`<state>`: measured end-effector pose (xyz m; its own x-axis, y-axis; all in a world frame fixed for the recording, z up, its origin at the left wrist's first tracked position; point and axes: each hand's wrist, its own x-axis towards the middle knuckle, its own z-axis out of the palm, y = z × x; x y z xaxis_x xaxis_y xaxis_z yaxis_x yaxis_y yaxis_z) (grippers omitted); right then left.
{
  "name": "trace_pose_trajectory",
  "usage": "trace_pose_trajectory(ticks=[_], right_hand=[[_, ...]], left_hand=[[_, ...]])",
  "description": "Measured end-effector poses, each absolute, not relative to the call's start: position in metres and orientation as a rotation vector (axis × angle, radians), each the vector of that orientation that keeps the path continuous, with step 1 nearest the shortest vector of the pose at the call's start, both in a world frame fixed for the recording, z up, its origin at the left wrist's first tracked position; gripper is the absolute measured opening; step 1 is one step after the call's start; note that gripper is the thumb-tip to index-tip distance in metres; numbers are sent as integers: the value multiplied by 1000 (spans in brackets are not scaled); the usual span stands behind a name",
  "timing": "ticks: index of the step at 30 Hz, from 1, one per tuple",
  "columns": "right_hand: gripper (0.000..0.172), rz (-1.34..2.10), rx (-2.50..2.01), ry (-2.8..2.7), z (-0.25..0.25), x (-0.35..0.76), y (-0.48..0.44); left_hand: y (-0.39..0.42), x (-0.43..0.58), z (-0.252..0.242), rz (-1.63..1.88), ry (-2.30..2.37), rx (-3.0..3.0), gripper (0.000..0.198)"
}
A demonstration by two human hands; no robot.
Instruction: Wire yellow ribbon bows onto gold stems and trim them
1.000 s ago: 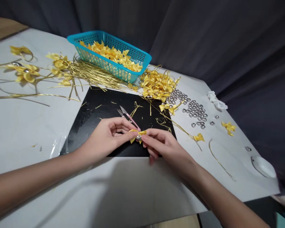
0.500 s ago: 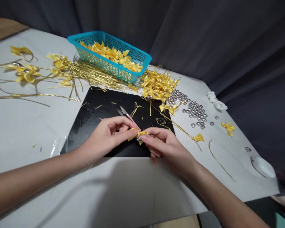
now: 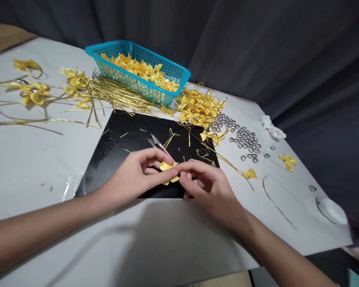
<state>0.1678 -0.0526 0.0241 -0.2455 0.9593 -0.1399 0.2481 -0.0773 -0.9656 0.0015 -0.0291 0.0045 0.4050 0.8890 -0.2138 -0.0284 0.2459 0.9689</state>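
Observation:
Over the black mat (image 3: 107,159) my left hand (image 3: 143,169) pinches a yellow ribbon flower (image 3: 166,166) between thumb and fingers. Its petals spread around the thumb, and no silver bead shows on the side facing me. My right hand (image 3: 206,179) is closed at the flower's right edge, thumb and index finger pressed there. Part of the flower is hidden behind the fingers. A short thin strand stands up above the right index finger. Just beyond my left fingertips lie thread snips (image 3: 160,143) with a pink handle, partly covered by the hand.
A blue basket (image 3: 167,92) of yellow ribbon pieces stands at the back, with gold cords (image 3: 119,93) before it. Right of it lie a heap of yellow bows (image 3: 199,105) and silver beads (image 3: 247,139). Finished-looking flowers (image 3: 34,93) lie left; a white mouse-like object (image 3: 332,210) sits right.
The ribbon flower has been turned over: its silver bead, visible before, is out of sight and the petals show. My right fingers have shifted slightly along its edge.

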Motion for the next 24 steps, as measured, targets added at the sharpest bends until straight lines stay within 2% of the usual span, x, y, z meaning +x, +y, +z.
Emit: trace_pose_trajectory(ticks=[4, 8, 13, 19, 24], right_hand=[[23, 1486, -1234, -1365, 26, 176, -51], [21, 1376, -1172, -1320, 28, 182, -50], [20, 1264, -1213, -1391, 34, 184, -49], [19, 1286, -1223, -1395, 35, 185, -50], [21, 1335, -1143, -1386, 39, 188, -53]], left_hand=[[-29, 1, 2, 722, 970, 1188, 18], [-31, 0, 0, 788, 880, 1204, 33], [-32, -1, 3, 715, 902, 1359, 9], [-29, -3, 3, 662, 929, 1182, 20], [-24, -5, 4, 714, 843, 1031, 18]])
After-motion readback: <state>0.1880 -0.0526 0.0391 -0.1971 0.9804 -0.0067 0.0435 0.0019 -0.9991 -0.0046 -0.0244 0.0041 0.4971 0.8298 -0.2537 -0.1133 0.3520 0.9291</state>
